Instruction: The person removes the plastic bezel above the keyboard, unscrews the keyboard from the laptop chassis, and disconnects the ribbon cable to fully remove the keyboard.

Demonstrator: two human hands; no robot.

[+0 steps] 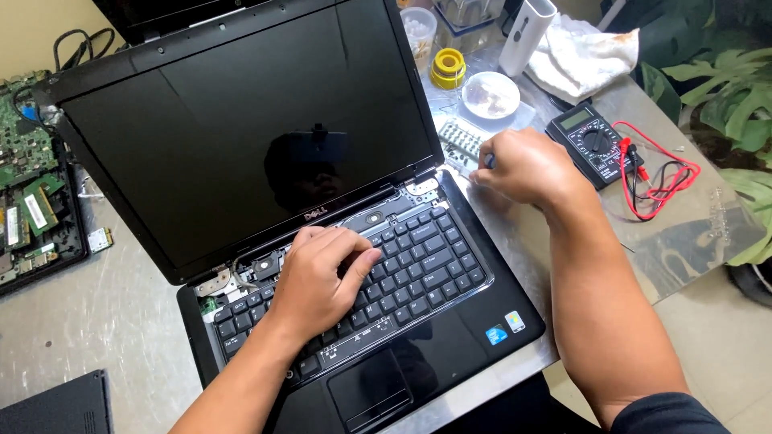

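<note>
From the head view, my left hand (322, 277) lies flat on the keyboard (402, 269) of the open black laptop (265, 145), its grip open, fingers pressing near the top row of keys. My right hand (523, 167) rests on the tabletop (104, 313) just beside the laptop's hinge, its grip closed on a small dark tool (489, 161), near the black multimeter (591, 145).

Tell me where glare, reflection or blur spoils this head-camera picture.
Head view: the dark laptop screen mirrors a dim silhouette at its middle; the left hand on the keyboard is sharp, the right hand slightly soft; daylight is even, shadows faint.
</note>
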